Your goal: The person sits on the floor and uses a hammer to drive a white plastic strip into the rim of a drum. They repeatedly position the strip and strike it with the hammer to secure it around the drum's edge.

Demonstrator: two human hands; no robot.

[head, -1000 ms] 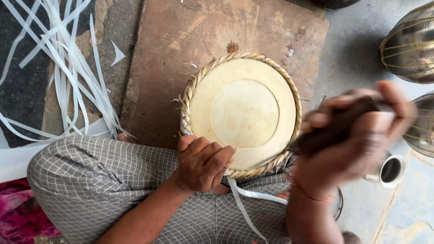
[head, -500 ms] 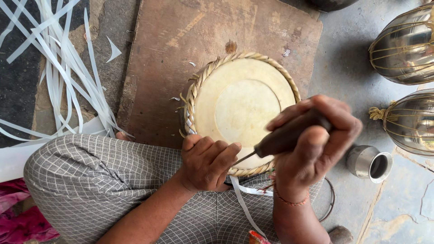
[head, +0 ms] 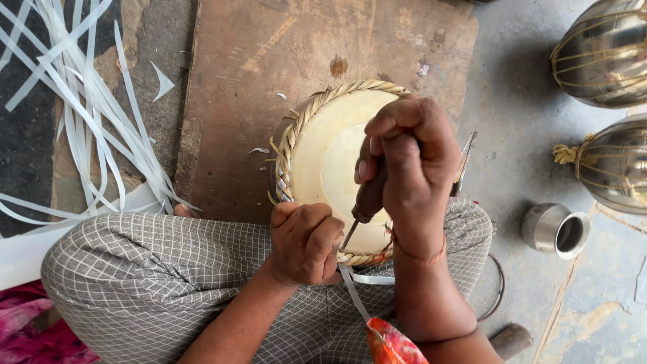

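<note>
Gripping 1 awl (head: 367,202), 1 drumhead (head: 323,162)

Your wooden board (head: 269,81) lies on the concrete floor (head: 519,101), white strips (head: 87,121) off its left edge, a steel cup (head: 556,230) right.

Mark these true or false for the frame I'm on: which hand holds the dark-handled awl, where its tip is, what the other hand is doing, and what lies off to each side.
1. The right hand grips the dark wooden-handled metal awl. True.
2. The awl's tip points at the centre of the round, pale-skinned drum head with its braided rim. False: it angles down to the near rim, beside the left hand.
3. The left hand lies open and flat on the brown wooden board. False: it is curled into a fist at the drum's near edge.
4. Loose white strips lie on the floor to the left. True.
5. A small steel cup stands on the drum head. False: it lies on the grey floor at right.
</note>
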